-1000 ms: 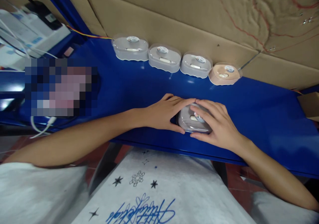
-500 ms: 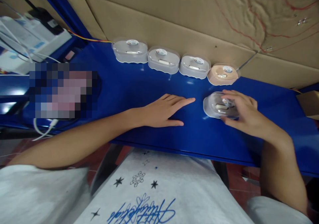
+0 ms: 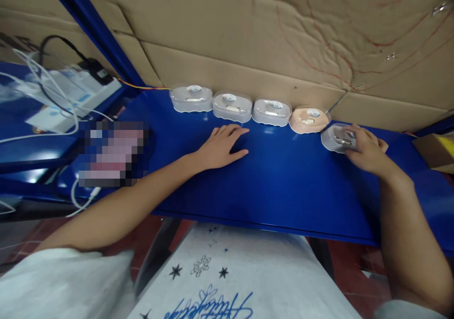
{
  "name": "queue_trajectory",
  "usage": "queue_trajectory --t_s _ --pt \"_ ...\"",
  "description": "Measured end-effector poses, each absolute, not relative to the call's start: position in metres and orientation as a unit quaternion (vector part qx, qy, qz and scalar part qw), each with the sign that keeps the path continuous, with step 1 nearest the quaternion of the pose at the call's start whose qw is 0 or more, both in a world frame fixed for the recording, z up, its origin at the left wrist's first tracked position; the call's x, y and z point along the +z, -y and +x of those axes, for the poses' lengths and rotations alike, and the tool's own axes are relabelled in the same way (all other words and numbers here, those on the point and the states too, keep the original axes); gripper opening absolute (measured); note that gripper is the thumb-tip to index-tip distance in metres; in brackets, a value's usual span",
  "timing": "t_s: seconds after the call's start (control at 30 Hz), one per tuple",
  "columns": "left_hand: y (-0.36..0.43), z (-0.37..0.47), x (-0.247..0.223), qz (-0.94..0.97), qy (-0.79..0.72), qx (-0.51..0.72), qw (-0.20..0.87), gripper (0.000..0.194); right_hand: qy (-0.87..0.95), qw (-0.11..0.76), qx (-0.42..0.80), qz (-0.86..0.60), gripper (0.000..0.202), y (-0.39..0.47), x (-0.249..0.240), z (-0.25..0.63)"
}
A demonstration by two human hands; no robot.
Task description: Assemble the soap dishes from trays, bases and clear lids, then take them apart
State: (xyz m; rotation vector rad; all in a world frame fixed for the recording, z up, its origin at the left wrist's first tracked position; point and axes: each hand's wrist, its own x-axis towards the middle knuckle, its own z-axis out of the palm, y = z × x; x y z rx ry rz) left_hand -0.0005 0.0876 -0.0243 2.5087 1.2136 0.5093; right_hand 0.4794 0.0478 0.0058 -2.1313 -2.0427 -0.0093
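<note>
My right hand [image 3: 369, 150] grips the right end of a clear-lidded oval plastic box [image 3: 334, 138], fingers over its far side and thumb on the near side. This box is at the right end of a row, just beside a peach-coloured box [image 3: 305, 121] of the same shape. Three greyish-white boxes continue the row leftward: one [image 3: 271, 113], another [image 3: 232, 108] and the leftmost [image 3: 191, 100]. Each carries a round sticker on its lid. Flat on the blue table, my left hand [image 3: 220, 148] lies with fingers spread and nothing in it, in front of the row.
Cardboard [image 3: 220, 45] lines the back of the blue table [image 3: 269, 186]. A blurred-out device [image 3: 113, 153] with a white cable lies at the left, before a white power strip [image 3: 95, 97] and tangled cords. An open cardboard box [image 3: 434, 153] stands at the far right.
My right hand has moved the greyish box back and to the right, to the row's end beside the peach one. My left hand has drawn slightly left. The camera view has shifted.
</note>
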Motion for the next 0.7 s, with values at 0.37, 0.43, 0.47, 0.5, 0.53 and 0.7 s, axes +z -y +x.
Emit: queue_trajectory --t_s 0.37,0.43,0.47,0.5,0.53,0.7 --pt "-0.126 -0.020 -0.022 0.775 -0.538 0.315 0.099 0.056 0.640 0.206 -0.062 -0.738 0.080 -0.068 -0.027 0.459" --pt "-0.132 -0.032 -0.016 0.764 -0.555 0.322 0.075 0.061 0.629 0.229 -0.073 -0.740 0.075 -0.072 -0.029 0.461" --pt "-0.135 -0.039 -0.013 0.757 -0.569 0.317 0.055 0.063 0.622 0.240 -0.078 -0.742 0.071 -0.074 -0.029 0.462" --pt "-0.137 -0.046 -0.011 0.749 -0.587 0.303 0.039 0.066 0.614 0.249 -0.083 -0.744 0.067 -0.076 -0.030 0.463" --pt "-0.139 -0.053 -0.010 0.741 -0.609 0.284 0.026 0.069 0.607 0.259 -0.089 -0.746 0.064 -0.077 -0.031 0.463" --pt "-0.141 -0.071 -0.006 0.726 -0.664 0.176 0.003 0.081 0.597 0.302 -0.130 -0.732 0.053 -0.074 -0.036 0.446"
